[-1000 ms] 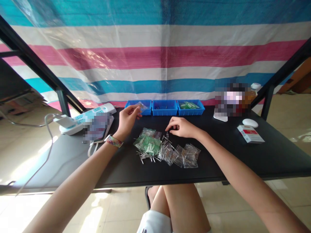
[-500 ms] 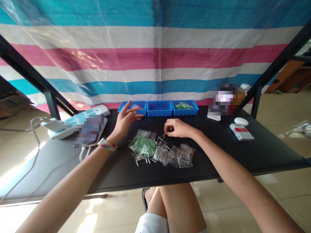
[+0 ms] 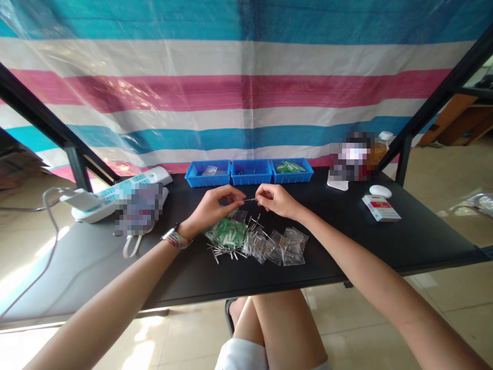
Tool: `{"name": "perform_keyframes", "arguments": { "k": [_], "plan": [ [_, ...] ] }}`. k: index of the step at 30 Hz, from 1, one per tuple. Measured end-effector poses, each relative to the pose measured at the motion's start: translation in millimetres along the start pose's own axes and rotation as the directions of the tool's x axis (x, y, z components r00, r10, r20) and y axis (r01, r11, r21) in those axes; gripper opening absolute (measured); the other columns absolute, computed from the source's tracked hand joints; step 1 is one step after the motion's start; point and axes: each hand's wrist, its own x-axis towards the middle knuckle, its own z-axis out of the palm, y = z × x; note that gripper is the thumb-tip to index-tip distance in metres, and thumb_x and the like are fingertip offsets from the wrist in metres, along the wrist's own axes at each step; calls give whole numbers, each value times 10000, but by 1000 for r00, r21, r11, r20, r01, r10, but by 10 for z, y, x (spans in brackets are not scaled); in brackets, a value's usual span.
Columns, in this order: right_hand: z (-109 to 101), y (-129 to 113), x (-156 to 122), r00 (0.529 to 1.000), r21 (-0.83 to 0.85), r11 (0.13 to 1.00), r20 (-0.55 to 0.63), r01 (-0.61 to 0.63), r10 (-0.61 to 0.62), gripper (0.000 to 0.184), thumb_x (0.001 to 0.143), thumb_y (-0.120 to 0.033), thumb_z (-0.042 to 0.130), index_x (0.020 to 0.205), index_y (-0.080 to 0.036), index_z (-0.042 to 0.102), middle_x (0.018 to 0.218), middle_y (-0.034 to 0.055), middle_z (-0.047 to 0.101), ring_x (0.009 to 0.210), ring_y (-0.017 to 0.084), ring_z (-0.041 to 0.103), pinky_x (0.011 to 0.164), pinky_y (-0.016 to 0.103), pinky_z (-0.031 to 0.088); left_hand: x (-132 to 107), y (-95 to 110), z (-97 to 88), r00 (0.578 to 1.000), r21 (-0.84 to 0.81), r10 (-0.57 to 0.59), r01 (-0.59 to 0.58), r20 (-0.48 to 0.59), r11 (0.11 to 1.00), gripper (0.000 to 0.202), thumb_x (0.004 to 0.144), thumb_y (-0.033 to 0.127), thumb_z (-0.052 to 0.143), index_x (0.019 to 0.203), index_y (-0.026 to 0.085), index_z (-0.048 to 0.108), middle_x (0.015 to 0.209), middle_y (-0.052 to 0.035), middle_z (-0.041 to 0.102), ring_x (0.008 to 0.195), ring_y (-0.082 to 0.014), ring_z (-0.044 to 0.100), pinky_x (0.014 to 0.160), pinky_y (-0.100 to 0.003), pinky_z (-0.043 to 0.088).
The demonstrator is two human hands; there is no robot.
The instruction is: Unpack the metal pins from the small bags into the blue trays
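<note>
A thin silver metal pin point(image 3: 250, 199), shaped like a blind rivet, lies level between my two hands above the table. My right hand point(image 3: 279, 200) pinches its right end. At its left end are the closed thumb and fingertips of my left hand point(image 3: 217, 205), which wears a woven bracelet and a band at the wrist. Just below sits a pile of green packets point(image 3: 230, 234) with loose silver pins point(image 3: 227, 252) around it. Clear bags of brass-coloured pins point(image 3: 287, 246) lie to the right of that pile.
Three blue bins stand along the back: the left bin point(image 3: 196, 180) with a clear bag, the middle bin point(image 3: 251, 179) with a few small pieces, the right bin point(image 3: 292, 177) with green packets. A power strip point(image 3: 111, 192) is at left; a red-and-white box point(image 3: 381, 208) at right.
My left hand has come right and down from near the left bin, closing its fingers at the pin. My right hand has lifted a pin from the loose ones and brought it level.
</note>
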Motion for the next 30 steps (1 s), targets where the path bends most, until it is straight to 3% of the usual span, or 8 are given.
{"name": "perform_keyframes", "arguments": {
  "k": [7, 11, 18, 22, 26, 28, 30],
  "plan": [
    [136, -15, -4, 997, 137, 991, -74, 6, 4, 322, 821, -450, 770, 947, -185, 638, 817, 6, 683, 563, 115, 609, 517, 244, 488, 6, -3, 19, 994, 39, -29, 34, -109, 999, 274, 941, 457, 704, 918, 187, 742, 908, -64, 763, 833, -202, 700, 761, -319, 559],
    [217, -55, -25, 991, 227, 973, -134, 27, 3, 338, 770, -429, 828, 920, -195, 635, 760, -18, 642, 595, 133, 645, 573, 275, 559, 0, 13, 26, 982, 33, -58, 65, -178, 997, 311, 929, 486, 712, 853, 185, 716, 823, -47, 734, 769, -185, 665, 711, -303, 534],
    [272, -102, -25, 974, 209, 975, -223, 77, -29, 349, 762, -466, 832, 827, -203, 612, 704, -25, 624, 559, 131, 634, 548, 275, 566, -16, 28, 11, 988, 56, -68, 77, -138, 995, 383, 956, 537, 668, 804, 187, 702, 786, -44, 734, 739, -184, 659, 681, -288, 515],
    [144, -74, 138, 923, 184, 976, -383, 113, -35, 368, 758, -497, 829, 847, -187, 651, 739, 9, 685, 530, 129, 638, 532, 275, 581, -16, 48, 0, 993, 60, -73, 79, -95, 995, 380, 1007, 522, 593, 888, 184, 716, 846, -56, 748, 782, -196, 691, 709, -292, 535],
    [-97, 20, 264, 906, 75, 994, -420, 81, -43, 477, 822, -524, 729, 1140, -169, 728, 1040, 94, 770, 494, 112, 632, 459, 269, 547, -16, 61, -7, 996, 77, -65, 70, -62, 995, 372, 1003, 518, 589, 912, 179, 712, 860, -66, 750, 777, -202, 692, 703, -296, 545],
    [-214, 72, 250, 912, -58, 998, -407, 38, -59, 435, 857, -467, 680, 1145, -150, 752, 932, 80, 768, 439, 97, 575, 418, 250, 476, -16, 57, -12, 997, 82, -60, 64, -50, 995, 375, 1004, 514, 580, 904, 177, 710, 873, -72, 753, 777, -203, 693, 708, -299, 550],
    [-302, 99, 195, 930, -169, 986, -361, 13, -74, 321, 863, -375, 658, 1038, -135, 780, 779, 51, 735, 440, 96, 537, 433, 238, 428, -16, 49, -17, 998, 87, -56, 59, -39, 994, 377, 1008, 508, 569, 903, 176, 712, 883, -76, 756, 777, -203, 696, 709, -299, 550]
  ]
}}
